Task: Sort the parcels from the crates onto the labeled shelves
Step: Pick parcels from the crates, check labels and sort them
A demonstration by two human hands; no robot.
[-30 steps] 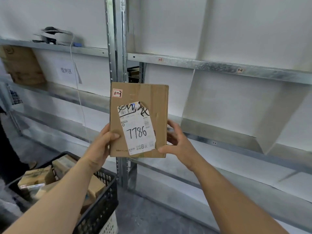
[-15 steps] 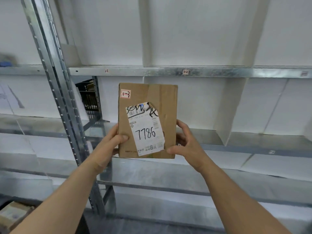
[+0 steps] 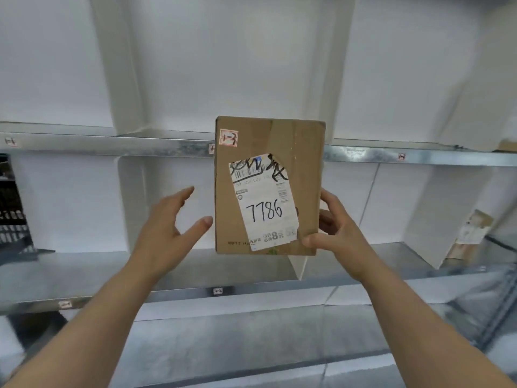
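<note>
One brown parcel [image 3: 305,163], marked 7786, is held upright in front of the upper shelf edge [image 3: 140,145]. The right hand [image 3: 341,233] has its grip pinched on the lower right edge. The left hand [image 3: 170,231] is spread and holds nothing, thumb just beside the left edge. Two shelf levels lie open behind, and a second parcel [image 3: 470,236] leans far right.

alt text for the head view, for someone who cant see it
A person's right hand holds a cardboard parcel upright in front of metal shelves with white dividers. Its white label bears a handwritten 7786, and a small sticker at its top left seems to read 1-3. The left hand is open beside the parcel's left edge.
</note>
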